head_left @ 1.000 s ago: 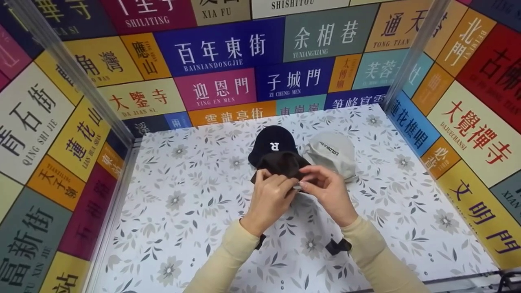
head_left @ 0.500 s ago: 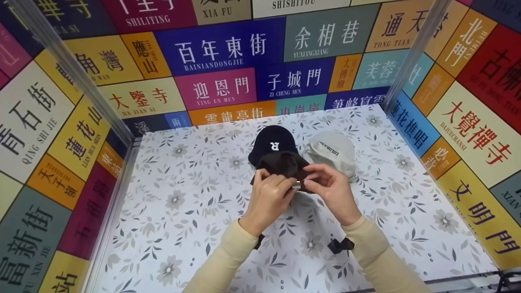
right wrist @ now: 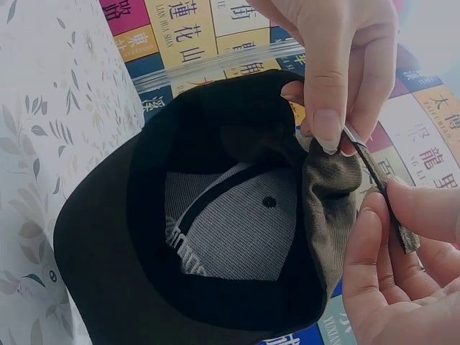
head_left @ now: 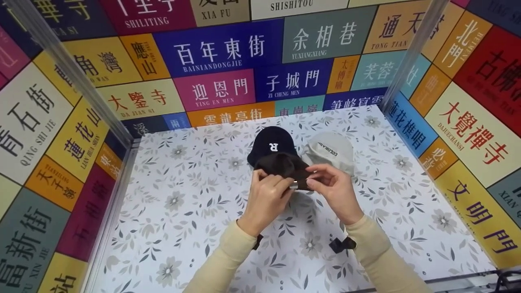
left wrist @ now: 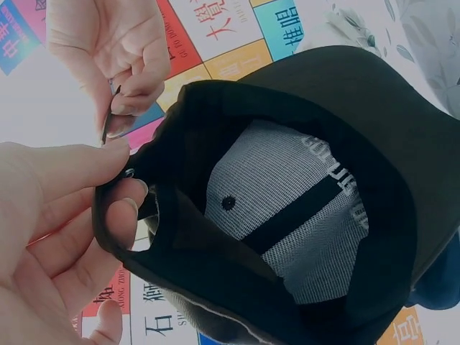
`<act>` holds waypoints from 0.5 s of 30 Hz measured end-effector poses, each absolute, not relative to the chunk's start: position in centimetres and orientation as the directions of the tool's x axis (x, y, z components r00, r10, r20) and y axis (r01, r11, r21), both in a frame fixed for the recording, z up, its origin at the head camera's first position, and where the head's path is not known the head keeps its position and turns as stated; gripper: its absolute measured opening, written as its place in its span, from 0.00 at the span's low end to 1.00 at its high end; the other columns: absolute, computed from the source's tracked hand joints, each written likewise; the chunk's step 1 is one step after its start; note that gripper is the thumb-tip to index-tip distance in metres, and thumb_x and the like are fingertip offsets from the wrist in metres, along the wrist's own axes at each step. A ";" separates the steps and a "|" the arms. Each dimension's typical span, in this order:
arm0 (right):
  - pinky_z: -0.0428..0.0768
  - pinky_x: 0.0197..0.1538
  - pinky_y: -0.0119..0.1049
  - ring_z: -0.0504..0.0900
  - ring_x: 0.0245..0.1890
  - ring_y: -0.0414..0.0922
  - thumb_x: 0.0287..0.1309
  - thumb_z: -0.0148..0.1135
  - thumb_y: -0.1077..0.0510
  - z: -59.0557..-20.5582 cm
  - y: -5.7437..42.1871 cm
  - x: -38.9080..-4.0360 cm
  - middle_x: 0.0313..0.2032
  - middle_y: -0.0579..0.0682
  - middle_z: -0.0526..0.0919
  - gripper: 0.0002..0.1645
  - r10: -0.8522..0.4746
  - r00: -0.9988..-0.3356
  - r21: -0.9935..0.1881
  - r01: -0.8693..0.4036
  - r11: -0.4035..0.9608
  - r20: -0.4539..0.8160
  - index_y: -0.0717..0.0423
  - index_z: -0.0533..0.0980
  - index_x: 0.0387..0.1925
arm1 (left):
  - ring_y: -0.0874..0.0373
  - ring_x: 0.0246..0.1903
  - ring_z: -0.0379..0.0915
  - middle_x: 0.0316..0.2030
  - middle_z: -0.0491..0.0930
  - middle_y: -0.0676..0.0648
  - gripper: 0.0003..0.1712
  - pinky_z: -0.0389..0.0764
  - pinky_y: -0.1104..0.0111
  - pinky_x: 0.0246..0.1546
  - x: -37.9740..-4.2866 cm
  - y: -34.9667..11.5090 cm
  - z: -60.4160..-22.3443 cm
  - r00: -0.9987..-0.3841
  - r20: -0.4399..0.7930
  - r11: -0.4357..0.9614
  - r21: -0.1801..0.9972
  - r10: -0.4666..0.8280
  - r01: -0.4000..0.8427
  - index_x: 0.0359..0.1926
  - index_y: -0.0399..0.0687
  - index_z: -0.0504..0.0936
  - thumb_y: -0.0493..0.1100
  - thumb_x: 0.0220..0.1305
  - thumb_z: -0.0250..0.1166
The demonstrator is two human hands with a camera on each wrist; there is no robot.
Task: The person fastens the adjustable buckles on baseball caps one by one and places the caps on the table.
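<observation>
A dark brown baseball cap (head_left: pixel 281 165) is held up between both hands, its mesh-lined inside showing in the wrist views. My left hand (head_left: pixel 266 195) pinches the back strap of the cap at a small metal buckle (right wrist: pixel 350 134). Between thumb and fingers, my right hand (head_left: pixel 336 191) grips the free end of the strap (right wrist: pixel 384 190), which extends out from the buckle. Behind the brown cap sits a navy cap (head_left: pixel 272 140) with a white letter R. To its right lies a light grey cap (head_left: pixel 331 148), partly covered by my right hand.
The three caps are over a white table (head_left: pixel 183 232) with a grey flower and leaf print. Panels (head_left: pixel 220 47) with coloured name signs stand along the back and both sides. Dark bands (head_left: pixel 342 245) hang at the wrists.
My right hand has shifted slightly right and down, and the buckle now shows more clearly beside the left fingers. More strap is visible between the hands. The other two caps stay put.
</observation>
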State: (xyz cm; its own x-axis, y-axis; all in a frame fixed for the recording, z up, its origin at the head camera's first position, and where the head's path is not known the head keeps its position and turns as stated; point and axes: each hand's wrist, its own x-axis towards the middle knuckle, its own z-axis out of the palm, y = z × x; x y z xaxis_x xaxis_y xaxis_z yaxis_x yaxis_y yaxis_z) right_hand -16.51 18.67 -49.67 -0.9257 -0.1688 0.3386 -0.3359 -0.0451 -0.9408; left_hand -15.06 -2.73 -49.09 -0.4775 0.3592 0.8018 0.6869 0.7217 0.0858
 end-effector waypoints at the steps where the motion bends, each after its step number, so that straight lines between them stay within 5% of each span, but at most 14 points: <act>1: 0.84 0.44 0.39 0.85 0.39 0.54 0.57 0.71 0.66 -49.7 18.7 -16.5 0.39 0.66 0.83 0.19 -0.171 -0.925 -0.941 -0.336 -0.047 0.339 0.64 0.81 0.51 | 0.58 0.26 0.77 0.29 0.83 0.55 0.10 0.70 0.56 0.44 -15.1 -2.8 -49.1 -0.477 0.802 0.721 0.086 0.359 0.688 0.38 0.49 0.88 0.41 0.54 0.77; 15: 0.83 0.40 0.39 0.82 0.36 0.55 0.61 0.69 0.62 -49.8 18.2 -16.2 0.41 0.64 0.82 0.13 -0.205 -0.939 -0.961 -0.269 -0.060 0.275 0.62 0.83 0.47 | 0.58 0.27 0.77 0.30 0.83 0.55 0.09 0.70 0.56 0.43 -14.8 -2.7 -49.3 -0.472 0.803 0.714 0.085 0.364 0.695 0.37 0.49 0.88 0.40 0.54 0.77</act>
